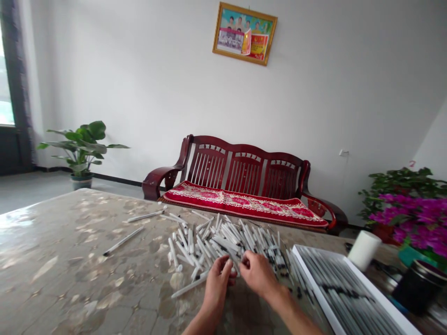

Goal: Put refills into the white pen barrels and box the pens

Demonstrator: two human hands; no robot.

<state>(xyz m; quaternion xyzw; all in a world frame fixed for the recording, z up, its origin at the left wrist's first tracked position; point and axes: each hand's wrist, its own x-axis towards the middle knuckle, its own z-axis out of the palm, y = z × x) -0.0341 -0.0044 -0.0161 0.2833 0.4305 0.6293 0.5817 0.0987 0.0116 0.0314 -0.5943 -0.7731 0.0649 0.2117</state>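
Note:
Close together over the near edge of a loose pile, my left hand [218, 279] and my right hand [259, 275] both have curled fingers. A small whitish piece shows between them, but which hand grips it, and what it is, I cannot make out. The pile [223, 239] consists of many whitish, translucent pen barrels and caps, some with dark ends. One pen barrel [188, 286] lies beside my left wrist. To the right of my right forearm, a white open box [381, 295] holds rows of pens [335, 274] with dark middles.
The patterned tabletop [87, 279] carries two stray pens [124, 241] at left. A white roll [364, 250], a dark cup [419, 286] and purple flowers [415, 218] stand at right. A red wooden bench [244, 172] and a potted plant [82, 149] are beyond.

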